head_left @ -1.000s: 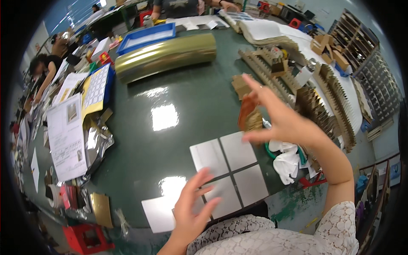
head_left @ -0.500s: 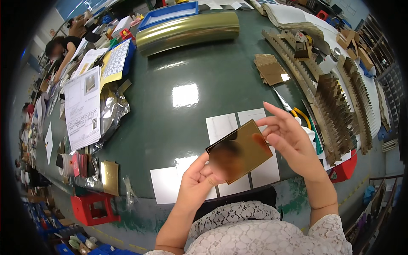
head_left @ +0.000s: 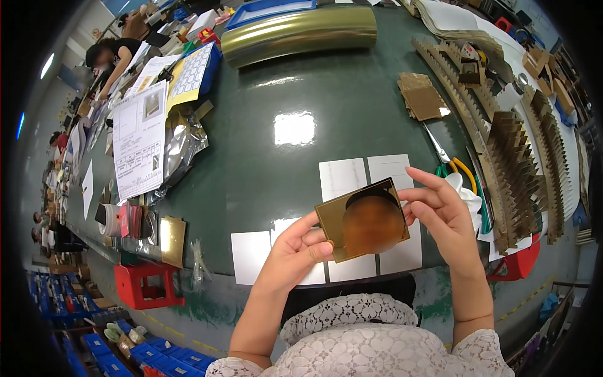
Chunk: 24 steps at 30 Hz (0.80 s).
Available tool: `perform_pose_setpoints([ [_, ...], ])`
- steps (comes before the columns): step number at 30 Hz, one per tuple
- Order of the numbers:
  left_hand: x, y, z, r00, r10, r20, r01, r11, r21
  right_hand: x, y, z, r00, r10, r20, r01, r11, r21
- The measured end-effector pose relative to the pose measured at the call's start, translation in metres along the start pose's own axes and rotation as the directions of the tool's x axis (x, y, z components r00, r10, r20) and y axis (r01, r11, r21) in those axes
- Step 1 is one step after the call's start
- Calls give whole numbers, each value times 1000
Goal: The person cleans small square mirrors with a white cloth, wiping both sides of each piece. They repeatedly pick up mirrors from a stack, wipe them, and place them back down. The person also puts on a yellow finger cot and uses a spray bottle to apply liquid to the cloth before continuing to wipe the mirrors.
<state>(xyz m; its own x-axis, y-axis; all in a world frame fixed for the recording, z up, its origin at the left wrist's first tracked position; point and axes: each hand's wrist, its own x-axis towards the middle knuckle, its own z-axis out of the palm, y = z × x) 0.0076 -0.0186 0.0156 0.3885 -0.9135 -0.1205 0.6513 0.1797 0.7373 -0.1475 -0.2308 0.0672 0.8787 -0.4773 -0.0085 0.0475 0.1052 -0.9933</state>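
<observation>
A gold, mirror-like rectangular plate (head_left: 335, 220) with a thin dark edge is tilted above the table in front of me. My left hand (head_left: 292, 257) pinches its left side, thumb on the glossy face and fingers behind. My right hand (head_left: 445, 220) is at the plate's right edge, fingers apart, index finger raised; some fingertips touch or nearly touch that edge. Beneath the plate, several white rectangular cards (head_left: 252, 256) lie in rows near the table's front edge, partly hidden by the plate and my hands.
Scissors (head_left: 438, 143) with orange and green handles lie right, below brown square sheets (head_left: 426, 100). Saw-toothed cardboard strips (head_left: 512, 151) stand further right. A gold film roll (head_left: 301, 36) lies at the back. Papers (head_left: 139, 141) and a gold plate (head_left: 173, 240) are left; red stools (head_left: 147, 283) stand below.
The plate has turned to lie more level, and its reflection has shifted. My right hand stays by its right edge. The whole view has shifted slightly, moving the table rightward and up.
</observation>
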Motion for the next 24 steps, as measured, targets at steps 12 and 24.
perform_pose_setpoints([
  [12, 3, -1, -5, 999, 15, -39, -16, 999, -29, -4, 4, 0, 997, 71, 6, -71, 997, 35],
  [24, -2, -3, -13, 999, 25, -25, -26, 999, -41, -8, 9, 2, 996, 90, 17, -90, 996, 16],
])
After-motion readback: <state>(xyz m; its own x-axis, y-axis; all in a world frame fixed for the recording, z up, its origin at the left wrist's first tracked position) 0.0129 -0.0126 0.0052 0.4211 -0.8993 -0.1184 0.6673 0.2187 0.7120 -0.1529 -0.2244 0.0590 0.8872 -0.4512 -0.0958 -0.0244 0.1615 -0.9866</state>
